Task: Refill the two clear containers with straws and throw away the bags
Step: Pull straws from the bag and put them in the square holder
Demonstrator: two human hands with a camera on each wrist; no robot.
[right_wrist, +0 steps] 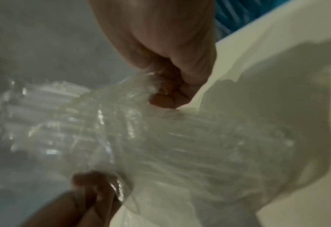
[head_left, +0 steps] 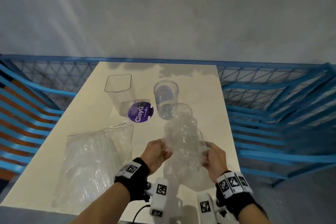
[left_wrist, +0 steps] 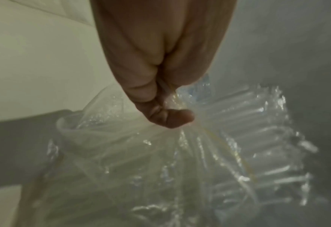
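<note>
Both my hands hold a clear bag of straws point(head_left: 183, 138) above the white table point(head_left: 87, 114). My left hand point(head_left: 160, 151) pinches its near left edge and my right hand point(head_left: 211, 156) pinches its near right edge. The left wrist view shows my left hand point(left_wrist: 166, 113) bunching the bag point(left_wrist: 209, 161). My right hand point(right_wrist: 170, 95) grips the same bag point(right_wrist: 160, 138) in the right wrist view. The bag's far end points at a round clear container point(head_left: 165, 99). A square clear container point(head_left: 120, 92) with a purple label point(head_left: 140, 112) stands left of it. A second bag of straws point(head_left: 94, 158) lies at the near left.
Blue wire racks point(head_left: 272, 100) surround the table on the left, back and right. A grey wall point(head_left: 163, 14) rises behind. A black cable point(head_left: 140, 212) hangs at the table's near edge.
</note>
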